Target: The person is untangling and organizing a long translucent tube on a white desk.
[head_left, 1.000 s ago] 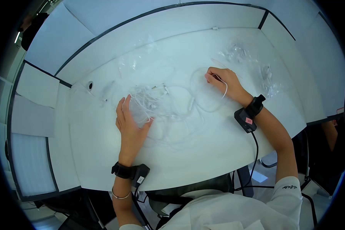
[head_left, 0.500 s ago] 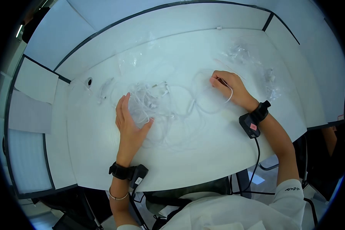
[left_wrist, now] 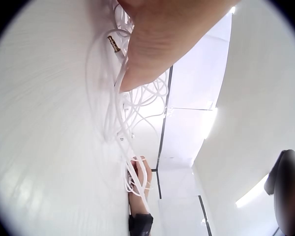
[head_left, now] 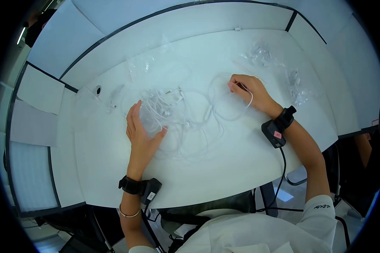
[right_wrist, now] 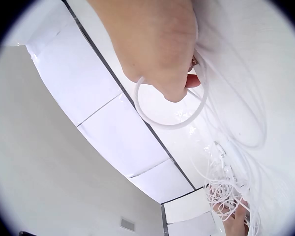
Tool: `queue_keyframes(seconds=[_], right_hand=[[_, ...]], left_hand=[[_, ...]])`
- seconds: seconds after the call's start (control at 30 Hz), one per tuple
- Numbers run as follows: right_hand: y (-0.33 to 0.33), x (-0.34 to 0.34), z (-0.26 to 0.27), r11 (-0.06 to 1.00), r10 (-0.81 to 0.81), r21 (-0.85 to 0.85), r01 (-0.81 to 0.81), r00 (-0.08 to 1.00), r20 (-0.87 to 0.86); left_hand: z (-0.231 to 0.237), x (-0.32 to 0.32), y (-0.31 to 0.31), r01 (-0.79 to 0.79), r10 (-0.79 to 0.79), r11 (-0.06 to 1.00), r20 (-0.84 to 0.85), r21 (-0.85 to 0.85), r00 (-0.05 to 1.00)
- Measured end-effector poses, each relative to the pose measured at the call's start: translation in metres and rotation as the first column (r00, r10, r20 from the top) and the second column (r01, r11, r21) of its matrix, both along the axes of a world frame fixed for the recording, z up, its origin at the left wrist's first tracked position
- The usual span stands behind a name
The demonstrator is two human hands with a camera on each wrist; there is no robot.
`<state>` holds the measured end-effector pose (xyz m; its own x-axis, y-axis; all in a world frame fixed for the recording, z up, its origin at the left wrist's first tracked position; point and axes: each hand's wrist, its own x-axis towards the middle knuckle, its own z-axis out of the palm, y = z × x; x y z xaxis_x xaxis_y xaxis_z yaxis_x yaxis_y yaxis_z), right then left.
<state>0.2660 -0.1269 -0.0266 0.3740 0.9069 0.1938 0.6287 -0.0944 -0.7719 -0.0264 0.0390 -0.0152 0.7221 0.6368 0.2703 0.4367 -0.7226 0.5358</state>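
Note:
A tangle of white earphone cables (head_left: 159, 109) lies on the white table left of centre. A gold-coloured jack plug (left_wrist: 114, 44) shows beside it in the left wrist view. My left hand (head_left: 141, 133) holds the tangle's near left side between its thumb and curved fingers. To the right, my right hand (head_left: 252, 92) pinches a white earphone cable (right_wrist: 171, 126) with curled fingers; one bend of it loops out past the back of the hand. A small gold-coloured tip (right_wrist: 194, 61) peeks out at the right fingertips. Loose cable loops (head_left: 211, 111) spread across the table between both hands.
Crumpled clear plastic bags (head_left: 261, 57) lie at the back right, with another bag (head_left: 297, 86) beyond my right wrist. More clear film (head_left: 144, 66) is at the back left, near a round cable hole (head_left: 98, 90). Low white partitions (head_left: 198, 19) enclose the table.
Both hands keep nearly the same pose and grip. The head view shifts slightly, and the right hand appears a little higher than half a second ago.

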Motion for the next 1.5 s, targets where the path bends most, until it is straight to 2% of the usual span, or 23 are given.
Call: queue_keyframes(seconds=[0.4, 0.6, 0.7, 0.93, 1.13, 1.27, 1.37, 1.47, 1.5], right_hand=[[0.000, -0.001, 0.003, 0.999, 0.008, 0.042, -0.009, 1.000, 0.028], [0.001, -0.003, 0.005, 0.999, -0.028, -0.018, 0.030, 0.995, 0.093], [0.002, -0.002, 0.000, 0.999, -0.024, 0.048, 0.016, 0.986, 0.165], [0.006, -0.005, 0.000, 0.998, -0.047, 0.046, 0.037, 0.966, 0.255], [0.004, -0.005, 0.007, 0.999, -0.044, -0.008, 0.048, 0.961, 0.275], [0.006, -0.003, -0.001, 0.997, -0.052, 0.062, 0.037, 0.961, 0.270], [0.006, -0.002, 0.007, 0.997, -0.046, -0.049, 0.062, 0.963, 0.267], [0.007, -0.002, -0.001, 0.998, -0.060, 0.035, 0.054, 0.971, 0.230], [0.006, -0.002, 0.000, 0.998, -0.059, 0.016, 0.057, 0.972, 0.226]], left_hand=[[0.001, 0.002, -0.001, 0.000, 0.000, 0.999, -0.002, 0.046, 1.000], [0.009, 0.009, -0.006, -0.008, 0.026, 0.973, -0.076, 0.229, 0.997], [0.012, 0.012, -0.003, 0.011, 0.020, 0.951, -0.098, 0.308, 0.995], [0.012, 0.010, -0.008, -0.017, 0.104, 0.897, -0.173, 0.441, 0.979], [0.011, 0.010, -0.009, -0.022, 0.089, 0.908, -0.141, 0.419, 0.986], [0.009, 0.011, -0.008, -0.031, 0.087, 0.915, -0.119, 0.403, 0.989], [0.010, 0.011, -0.010, -0.029, 0.083, 0.919, -0.121, 0.392, 0.989], [0.009, 0.011, -0.009, -0.017, 0.075, 0.929, -0.142, 0.370, 0.987], [0.008, 0.011, -0.009, -0.020, 0.073, 0.931, -0.131, 0.365, 0.989]])
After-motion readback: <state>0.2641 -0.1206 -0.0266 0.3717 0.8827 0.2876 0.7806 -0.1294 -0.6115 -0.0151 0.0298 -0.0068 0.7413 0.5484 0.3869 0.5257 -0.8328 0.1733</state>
